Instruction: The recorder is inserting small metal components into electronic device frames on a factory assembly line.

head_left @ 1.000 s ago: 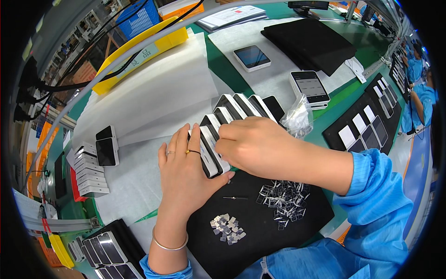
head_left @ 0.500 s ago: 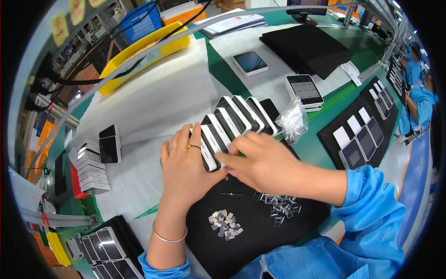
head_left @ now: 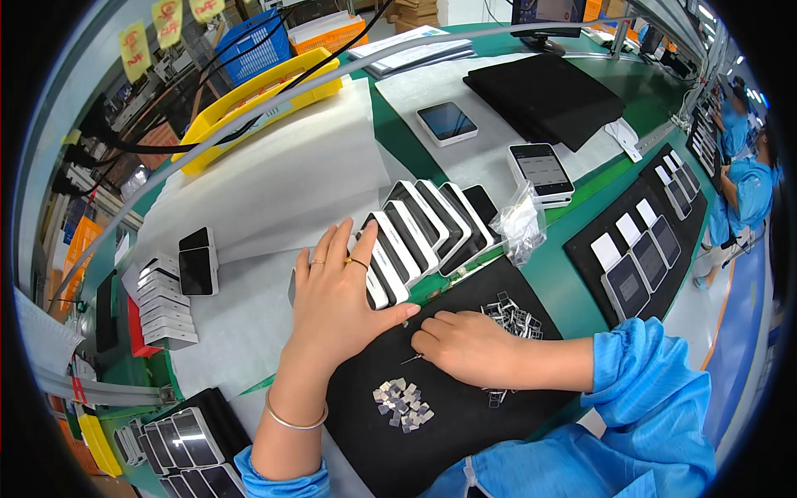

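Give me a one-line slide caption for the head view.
Left hand rests flat on a fanned row of devices; right hand pinches a thin pin on the black mat.

two yellow hanging tags at top left, red marks on them. clear crinkled plastic bag on the green bench, right of the fanned row of white-edged, dark-screened devices. one square device, bluish screen, flat on white foam further back; another, pale lit screen, just right of it (stacked on others). dark monitor at top edge. small black screen standing upright at left, beside a grey stack. white-and-dark units on black tray at right.
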### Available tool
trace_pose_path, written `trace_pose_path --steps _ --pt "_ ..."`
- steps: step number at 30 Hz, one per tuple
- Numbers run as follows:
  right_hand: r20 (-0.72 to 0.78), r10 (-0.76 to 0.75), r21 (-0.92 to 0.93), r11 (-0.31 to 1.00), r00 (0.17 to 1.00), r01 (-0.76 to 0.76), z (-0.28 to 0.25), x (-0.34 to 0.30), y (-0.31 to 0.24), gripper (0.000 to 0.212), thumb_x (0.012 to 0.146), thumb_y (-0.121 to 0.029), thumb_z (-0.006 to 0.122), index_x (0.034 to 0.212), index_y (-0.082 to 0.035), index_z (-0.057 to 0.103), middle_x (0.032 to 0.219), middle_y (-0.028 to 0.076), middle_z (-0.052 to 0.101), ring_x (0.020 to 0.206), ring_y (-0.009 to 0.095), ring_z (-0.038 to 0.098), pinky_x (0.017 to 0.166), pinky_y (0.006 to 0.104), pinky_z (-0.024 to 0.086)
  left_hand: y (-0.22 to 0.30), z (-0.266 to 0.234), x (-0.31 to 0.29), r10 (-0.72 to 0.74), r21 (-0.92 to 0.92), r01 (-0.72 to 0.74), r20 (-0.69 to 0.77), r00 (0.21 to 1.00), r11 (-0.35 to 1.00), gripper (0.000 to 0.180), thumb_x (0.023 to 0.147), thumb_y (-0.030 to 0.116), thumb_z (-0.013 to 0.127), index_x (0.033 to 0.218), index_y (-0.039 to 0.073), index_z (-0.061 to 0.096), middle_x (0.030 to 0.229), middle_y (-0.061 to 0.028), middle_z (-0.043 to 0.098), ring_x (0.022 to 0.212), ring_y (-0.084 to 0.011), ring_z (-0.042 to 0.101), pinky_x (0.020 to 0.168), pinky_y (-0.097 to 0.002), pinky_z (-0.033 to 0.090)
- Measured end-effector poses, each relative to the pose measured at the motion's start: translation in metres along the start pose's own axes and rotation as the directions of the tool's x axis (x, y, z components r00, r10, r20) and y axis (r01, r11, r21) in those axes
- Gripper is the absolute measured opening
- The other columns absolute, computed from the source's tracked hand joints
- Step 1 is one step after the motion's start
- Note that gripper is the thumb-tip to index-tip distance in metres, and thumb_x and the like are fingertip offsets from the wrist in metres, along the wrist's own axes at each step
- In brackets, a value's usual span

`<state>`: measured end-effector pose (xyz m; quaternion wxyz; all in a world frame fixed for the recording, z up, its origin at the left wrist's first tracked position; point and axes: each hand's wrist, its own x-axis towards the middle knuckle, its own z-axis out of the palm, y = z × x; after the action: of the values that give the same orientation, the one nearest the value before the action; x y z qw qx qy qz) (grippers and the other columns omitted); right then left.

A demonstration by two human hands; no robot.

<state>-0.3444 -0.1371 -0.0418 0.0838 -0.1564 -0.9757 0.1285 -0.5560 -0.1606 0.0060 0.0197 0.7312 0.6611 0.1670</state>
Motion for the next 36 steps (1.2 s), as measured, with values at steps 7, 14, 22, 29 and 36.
trace_pose_path --steps 7,14,22,29,36 --pt "0.023 0.037 0.67 0.741 0.999 -0.043 -0.072 -0.012 0.02 0.037 0.083 0.006 0.055 0.117 -0.006 0.064 0.095 0.012 0.057 0.086 0.027 0.061 0.077 0.036 0.052 -0.001 -0.005 0.008 0.031 -0.01 -0.031 -0.009 0.999 0.999 0.116 0.059 0.05 0.087 0.149 0.0 0.034 0.146 -0.0266 0.041 0.133 -0.0407 0.043 0.11 -0.0499 0.028" --pt "-0.32 0.291 0.704 0.71 0.902 0.02 -0.079 0.015 0.045 0.028 0.088 0.004 0.059 0.116 0.0 0.063 0.093 0.009 0.061 0.076 0.014 0.061 0.069 0.0282 0.05 0.006 -0.001 0.026 -0.133 -0.165 0.144 0.073 0.988 0.976 0.108 0.063 0.042 0.083 0.145 -0.01 0.035 0.132 -0.0239 0.055 0.126 -0.0376 0.05 0.106 -0.0467 0.034" --pt "-0.404 0.409 0.732 0.681 0.818 0.022 -0.053 0.045 0.054 0.015 0.089 -0.01 0.068 0.101 -0.002 0.067 0.085 0.007 0.064 0.073 0.011 0.061 0.063 0.0277 0.048 0.005 0.004 0.027 -0.08 -0.15 0.077 -0.015 0.997 0.986 0.101 0.06 0.039 0.085 0.138 -0.009 0.044 0.122 -0.0216 0.061 0.116 -0.0351 0.055 0.103 -0.043 0.037" --pt "-0.394 0.27 0.537 0.843 0.878 -0.018 -0.062 0.046 0.057 0.008 0.081 -0.005 0.07 0.087 -0.004 0.065 0.078 0.008 0.063 0.072 0.024 0.06 0.067 0.0337 0.049 0.004 0.004 0.026 -0.096 -0.163 0.09 -0.031 0.995 0.983 0.098 0.059 0.038 0.085 0.136 -0.009 0.046 0.118 -0.0202 0.063 0.112 -0.0345 0.057 0.1 -0.0426 0.038" --pt "-0.342 0.247 0.449 0.89 0.907 -0.073 -0.068 0.048 0.056 0.007 0.081 -0.005 0.07 0.086 -0.005 0.066 0.074 0.007 0.061 0.072 0.024 0.059 0.064 0.035 0.048 0.003 0.005 0.025 -0.072 -0.166 0.061 -0.061 0.995 0.984 0.1 0.058 0.038 0.085 0.135 -0.012 0.046 0.127 -0.0218 0.06 0.115 -0.0346 0.056 0.1 -0.0419 0.039"
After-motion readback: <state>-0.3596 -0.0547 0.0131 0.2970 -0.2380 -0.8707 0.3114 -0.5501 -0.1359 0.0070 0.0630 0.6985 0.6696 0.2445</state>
